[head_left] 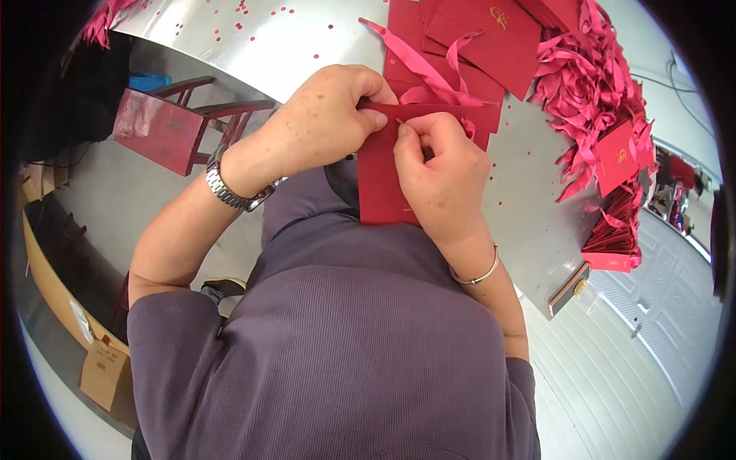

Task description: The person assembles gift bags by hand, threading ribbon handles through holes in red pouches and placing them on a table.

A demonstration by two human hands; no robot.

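Observation:
A flat red paper piece [383, 180], like a folder or bag, lies at the table's near edge, against my body. My left hand [333, 111] is closed at its upper left edge, thumb and fingers pinching the paper. On the front of it, my right hand [443, 165] makes a pinch, with a small pink ribbon tip [400, 121] showing at its fingertips. A longer pink ribbon [418, 65] curls up behind the paper's top edge. Where the ribbon passes through the paper is hidden by my fingers.
More red paper pieces [479, 34] with gold marks overlap beyond my hands. A heap of pink ribbons [579, 100] covers the table's right side, near a red stack [613, 241]. Small red paper dots scatter over the metal table [268, 50]. A dark red stool [165, 130] stands left.

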